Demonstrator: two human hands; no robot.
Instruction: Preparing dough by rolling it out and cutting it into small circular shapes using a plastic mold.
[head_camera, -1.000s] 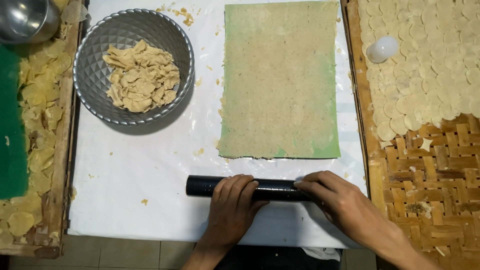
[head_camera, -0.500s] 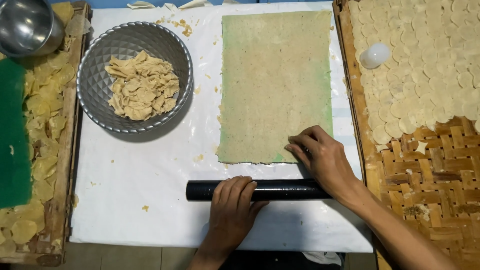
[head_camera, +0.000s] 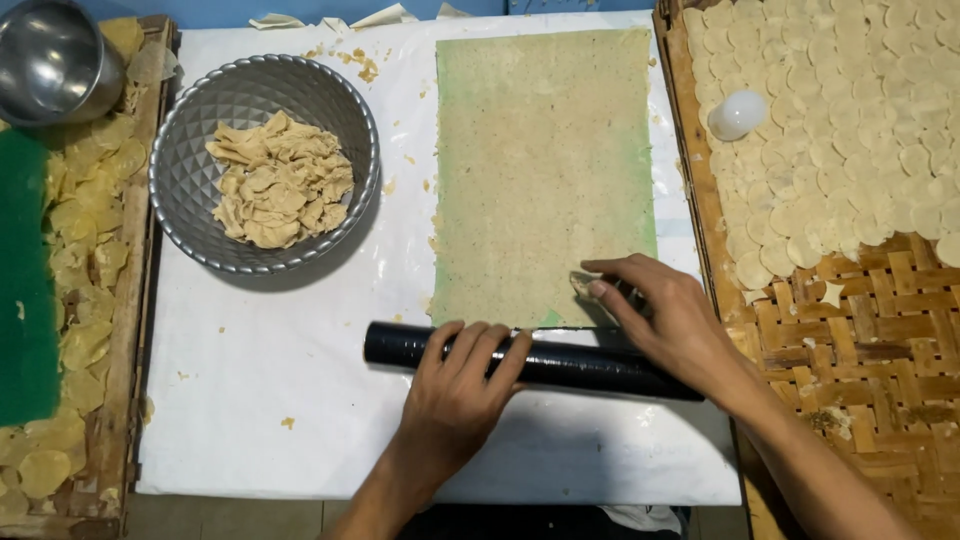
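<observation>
The left hand (head_camera: 455, 385) lies flat on a black roller (head_camera: 530, 362), fingers spread over it, open rather than clasped. The roller lies crosswise on the white sheet (head_camera: 260, 400) that covers the desk, just at the near edge of the dough sheet (head_camera: 545, 170). The right hand (head_camera: 665, 320) reaches over the roller's right end to the near right corner of the dough; its fingertips (head_camera: 597, 288) pinch a small lifted bit of that edge, so this grip is closed on the dough. The dough is a thin, greenish-tan rectangle that stretches away from the hands, flat on the white sheet.

Left of the dough stands a faceted metal bowl (head_camera: 200, 130) with a heap of dough scraps (head_camera: 280, 180) in it. Crumbs dot the sheet near it. To the right, a woven tray (head_camera: 870, 370) carries rows of pale dough rounds (head_camera: 850, 130), with a small white cup (head_camera: 737, 113) among them. At the far left, a wooden tray (head_camera: 130, 330) holds yellowish rounds beside a green mat (head_camera: 25, 290), and a steel pot (head_camera: 50, 60) sits at the far corner.
</observation>
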